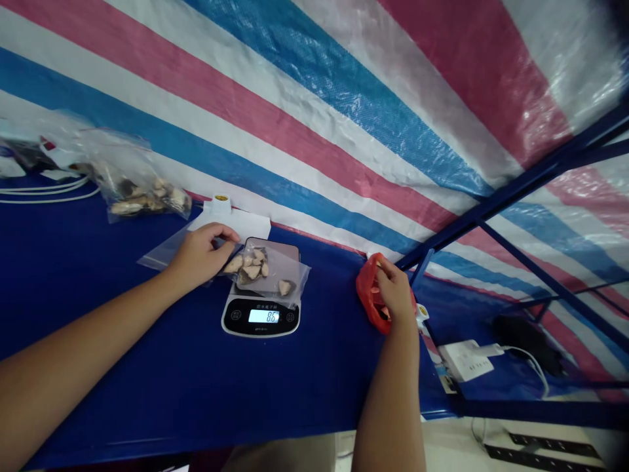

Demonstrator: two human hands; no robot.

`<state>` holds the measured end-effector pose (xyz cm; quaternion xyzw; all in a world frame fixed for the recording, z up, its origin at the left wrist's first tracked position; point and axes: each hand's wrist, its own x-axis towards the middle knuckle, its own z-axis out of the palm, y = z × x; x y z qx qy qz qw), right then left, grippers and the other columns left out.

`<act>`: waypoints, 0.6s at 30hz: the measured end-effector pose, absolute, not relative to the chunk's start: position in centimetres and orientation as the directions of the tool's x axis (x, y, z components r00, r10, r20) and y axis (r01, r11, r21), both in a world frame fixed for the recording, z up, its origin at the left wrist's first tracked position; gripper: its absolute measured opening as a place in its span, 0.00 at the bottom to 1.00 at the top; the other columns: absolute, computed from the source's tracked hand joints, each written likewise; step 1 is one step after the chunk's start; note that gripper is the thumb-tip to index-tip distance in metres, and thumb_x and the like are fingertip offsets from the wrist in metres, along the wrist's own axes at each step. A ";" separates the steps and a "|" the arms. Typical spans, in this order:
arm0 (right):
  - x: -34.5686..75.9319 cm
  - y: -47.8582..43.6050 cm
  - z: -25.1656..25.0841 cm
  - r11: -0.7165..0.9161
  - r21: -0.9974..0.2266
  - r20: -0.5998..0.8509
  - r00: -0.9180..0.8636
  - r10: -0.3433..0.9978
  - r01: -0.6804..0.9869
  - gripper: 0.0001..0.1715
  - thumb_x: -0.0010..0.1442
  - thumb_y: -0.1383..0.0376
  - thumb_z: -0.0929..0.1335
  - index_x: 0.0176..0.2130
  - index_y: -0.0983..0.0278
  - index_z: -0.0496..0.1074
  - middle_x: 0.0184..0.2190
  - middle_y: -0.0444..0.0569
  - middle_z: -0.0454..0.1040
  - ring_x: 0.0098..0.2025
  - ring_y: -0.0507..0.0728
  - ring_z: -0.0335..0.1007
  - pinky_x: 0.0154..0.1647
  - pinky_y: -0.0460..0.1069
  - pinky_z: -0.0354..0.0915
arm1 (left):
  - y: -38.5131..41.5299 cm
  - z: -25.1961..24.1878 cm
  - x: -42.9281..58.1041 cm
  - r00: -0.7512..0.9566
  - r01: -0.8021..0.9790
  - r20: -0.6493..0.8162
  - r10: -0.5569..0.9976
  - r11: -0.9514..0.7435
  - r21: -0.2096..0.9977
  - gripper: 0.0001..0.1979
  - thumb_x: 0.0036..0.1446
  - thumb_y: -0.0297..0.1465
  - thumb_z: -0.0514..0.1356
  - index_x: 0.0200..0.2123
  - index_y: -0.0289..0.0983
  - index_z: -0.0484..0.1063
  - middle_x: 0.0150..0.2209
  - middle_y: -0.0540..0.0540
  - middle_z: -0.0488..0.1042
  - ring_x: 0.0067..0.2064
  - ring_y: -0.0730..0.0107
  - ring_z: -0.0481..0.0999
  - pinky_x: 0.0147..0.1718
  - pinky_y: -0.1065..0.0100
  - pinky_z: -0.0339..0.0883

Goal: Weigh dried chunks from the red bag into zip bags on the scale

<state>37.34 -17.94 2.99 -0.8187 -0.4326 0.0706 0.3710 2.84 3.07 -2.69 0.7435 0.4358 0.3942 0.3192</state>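
A kitchen scale (260,316) sits on the blue table, its lit display reading what looks like 8.6. Across its plate lies a clear plastic bag (303,278) with several pale, brown-edged dried pieces (253,267) in it. My left hand (204,252) rests over plastic at the scale's left edge, thumb and forefinger bent with a gap between them. To the right, my right hand (394,288) reaches into the mouth of a red plastic bag (366,292). A few pale pieces show inside this bag. The right fingertips are hidden by the bag.
Behind my left hand are a white sheet (253,221) and a white roll (221,204). Larger clear bags of dried pieces (147,196) and white cables (49,191) lie at left. A white power strip (466,360) and blue metal bars (491,206) are at right.
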 end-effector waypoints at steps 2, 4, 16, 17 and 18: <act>36.9 -16.5 4.0 -0.311 -0.559 0.220 0.499 0.838 0.769 0.22 0.62 0.63 0.60 0.49 0.63 0.76 0.41 0.48 0.79 0.40 0.57 0.73 0.42 0.48 0.65 | 3.1 -2.8 2.8 0.311 0.409 0.313 0.897 -0.424 0.808 0.10 0.55 0.34 0.57 0.36 0.37 0.75 0.39 0.50 0.78 0.37 0.68 0.73 0.41 0.66 0.66; 36.1 -15.0 5.4 -0.302 -0.382 0.142 0.378 0.915 0.873 0.20 0.61 0.68 0.59 0.44 0.62 0.77 0.40 0.48 0.80 0.40 0.57 0.72 0.43 0.48 0.63 | 3.3 -3.0 2.7 0.305 0.414 0.321 0.896 -0.429 0.803 0.10 0.54 0.34 0.57 0.36 0.38 0.75 0.39 0.50 0.78 0.39 0.67 0.74 0.42 0.66 0.66; 33.1 -15.7 12.0 -0.399 -0.034 0.006 0.399 0.917 0.916 0.13 0.54 0.75 0.65 0.34 0.66 0.80 0.28 0.53 0.78 0.26 0.54 0.68 0.29 0.49 0.56 | 3.0 -2.4 2.8 0.200 0.411 0.311 0.929 -0.368 0.834 0.12 0.46 0.38 0.56 0.31 0.40 0.75 0.38 0.49 0.79 0.38 0.64 0.76 0.36 0.67 0.68; 33.2 -16.3 12.4 -0.413 -0.045 0.070 0.415 0.907 0.910 0.12 0.55 0.74 0.66 0.33 0.65 0.80 0.28 0.53 0.78 0.28 0.55 0.69 0.30 0.49 0.57 | 2.9 -2.4 2.8 0.189 0.402 0.319 0.929 -0.370 0.838 0.12 0.46 0.37 0.56 0.31 0.40 0.75 0.38 0.50 0.79 0.37 0.65 0.76 0.36 0.67 0.68; 33.2 -16.8 12.8 -0.409 -0.082 0.144 0.417 0.898 0.909 0.11 0.57 0.72 0.66 0.33 0.64 0.80 0.28 0.52 0.78 0.29 0.56 0.70 0.32 0.49 0.58 | 2.8 -2.3 2.8 0.180 0.394 0.333 0.926 -0.378 0.838 0.11 0.47 0.37 0.57 0.31 0.39 0.75 0.37 0.50 0.79 0.37 0.66 0.76 0.36 0.68 0.68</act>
